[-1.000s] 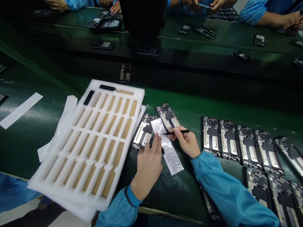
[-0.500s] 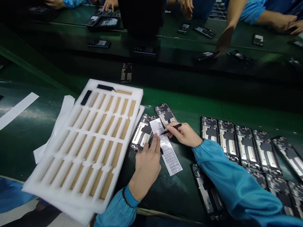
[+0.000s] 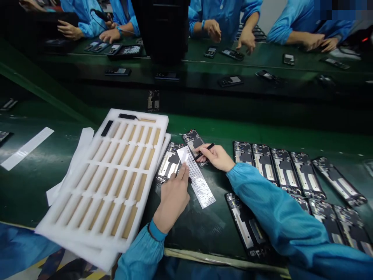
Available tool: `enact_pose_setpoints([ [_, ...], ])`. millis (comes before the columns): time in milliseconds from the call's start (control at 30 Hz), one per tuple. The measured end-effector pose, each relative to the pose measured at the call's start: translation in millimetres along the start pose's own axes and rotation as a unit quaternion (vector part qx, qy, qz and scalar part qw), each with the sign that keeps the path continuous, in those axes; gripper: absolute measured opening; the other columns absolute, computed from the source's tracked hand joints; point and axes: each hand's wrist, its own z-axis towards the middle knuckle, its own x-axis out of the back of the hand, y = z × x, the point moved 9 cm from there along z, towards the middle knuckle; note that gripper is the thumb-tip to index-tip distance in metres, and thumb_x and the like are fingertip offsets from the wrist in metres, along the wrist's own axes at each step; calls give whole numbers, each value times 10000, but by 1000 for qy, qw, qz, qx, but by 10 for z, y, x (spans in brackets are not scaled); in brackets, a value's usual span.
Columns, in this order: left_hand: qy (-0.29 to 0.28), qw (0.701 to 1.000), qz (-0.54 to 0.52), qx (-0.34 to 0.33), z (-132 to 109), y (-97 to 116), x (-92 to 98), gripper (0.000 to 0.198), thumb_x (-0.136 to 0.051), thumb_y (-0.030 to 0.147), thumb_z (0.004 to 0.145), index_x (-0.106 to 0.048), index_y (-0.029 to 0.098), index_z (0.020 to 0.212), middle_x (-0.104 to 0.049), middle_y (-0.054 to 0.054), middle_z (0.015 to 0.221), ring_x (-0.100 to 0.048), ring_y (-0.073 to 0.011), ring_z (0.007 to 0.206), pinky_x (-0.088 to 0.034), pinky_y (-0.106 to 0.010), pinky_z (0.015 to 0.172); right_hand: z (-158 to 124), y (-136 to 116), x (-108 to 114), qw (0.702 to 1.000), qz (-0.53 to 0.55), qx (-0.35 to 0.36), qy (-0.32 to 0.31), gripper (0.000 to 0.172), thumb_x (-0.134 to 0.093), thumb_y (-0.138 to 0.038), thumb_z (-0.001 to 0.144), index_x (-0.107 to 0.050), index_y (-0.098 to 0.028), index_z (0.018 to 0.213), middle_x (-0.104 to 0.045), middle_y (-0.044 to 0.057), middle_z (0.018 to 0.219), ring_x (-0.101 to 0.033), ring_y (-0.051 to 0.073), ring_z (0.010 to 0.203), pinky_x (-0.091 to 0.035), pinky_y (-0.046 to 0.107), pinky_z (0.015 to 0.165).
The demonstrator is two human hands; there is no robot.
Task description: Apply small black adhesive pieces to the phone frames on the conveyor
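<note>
The right hand pinches a black tool over a white dotted sheet between two opened phones on the desk; the left hand touches the sheet, its grip impossible to tell

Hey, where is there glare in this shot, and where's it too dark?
In the head view, glare whitens patches of the dotted sheet; in the head view, the device beyond the white tray sits in deep shade; also in the head view, the black tool reads clearly.
</note>
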Motion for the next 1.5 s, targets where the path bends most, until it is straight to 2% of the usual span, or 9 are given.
enact_pose_setpoints([
  [167, 63, 998, -19, -11, -400, 230, 188, 721, -455, -24, 821, -429, 162, 1517, -363, -31, 1641, -631, -225, 1127, -605, -331, 830, -1206, 61, 634, 980, 26, 3, 195, 427, -554, -540, 995, -773, -180, 924, -799, 105, 960, -775, 211, 739, -638, 321, 698],
  [267, 35, 995, -35, -91, -619, 672, 126, 749, -488, -14, 769, -470, 177, 1493, -357, -11, 1643, -641, -226, 1081, -609, -321, 819, -1845, 322, 705, 965, 42, -28, 257, 367, -587, -498, 990, -764, -178, 954, -800, 98, 859, -745, 206, 659, -611, 315, 610],
  [333, -2, 990, -39, -138, -680, 967, 10, 797, -501, -17, 714, -476, 169, 1489, -339, -20, 1650, -648, -235, 1067, -618, -332, 805, -2030, 470, 638, 961, 49, -42, 269, 393, -574, -526, 987, -748, -174, 987, -790, 84, 764, -726, 204, 621, -594, 310, 581],
  [500, -33, 986, -22, -160, -620, 1291, -227, 874, -491, -39, 668, -435, 153, 1519, -321, -48, 1656, -649, -262, 1080, -630, -367, 804, -2015, 601, 522, 960, 36, -52, 274, 453, -536, -583, 984, -733, -174, 981, -788, 84, 736, -710, 193, 606, -576, 293, 573],
  [733, 0, 987, -26, -160, -569, 1292, -310, 811, -492, -21, 709, -470, 148, 1502, -349, -59, 1645, -654, -252, 1004, -630, -359, 744, -2013, 629, 492, 961, 28, -54, 269, 441, -535, -571, 985, -735, -181, 934, -800, 110, 897, -733, 192, 650, -584, 288, 585],
  [1200, 25, 984, -65, -165, -559, 1260, -303, 807, -463, -38, 716, -459, 149, 1501, -411, -83, 1613, -668, -274, 1025, -610, -372, 722, -2038, 614, 450, 966, -22, -35, 254, 355, -491, -442, 1035, -708, -184, 924, -789, 90, 844, -752, 191, 685, -606, 276, 642],
  [1300, 27, 974, -197, -110, -517, 1117, -222, 639, -420, 8, 829, -518, 159, 1442, -574, -114, 1479, -673, -282, 1095, -590, -381, 786, -2051, 586, 448, 966, -37, -24, 256, 343, -490, -423, 1036, -714, -187, 928, -782, 86, 879, -757, 189, 708, -611, 277, 675],
  [1400, -4, 925, -380, 9, -357, 870, -230, 361, -448, 192, 957, -636, 213, 1264, -744, -86, 1175, -714, -247, 1000, -561, -359, 825, -2074, 565, 445, 964, -47, -17, 260, 329, -495, -410, 1032, -713, -191, 919, -773, 82, 923, -766, 191, 743, -610, 275, 698],
  [1500, -25, 902, -426, 61, -135, 766, -264, 244, -538, 318, 949, -665, 214, 1130, -769, -71, 1036, -721, -239, 921, -539, -348, 807, -2080, 543, 448, 963, -51, -15, 264, 298, -497, -387, 1032, -703, -198, 928, -771, 63, 883, -767, 187, 739, -604, 263, 694],
])
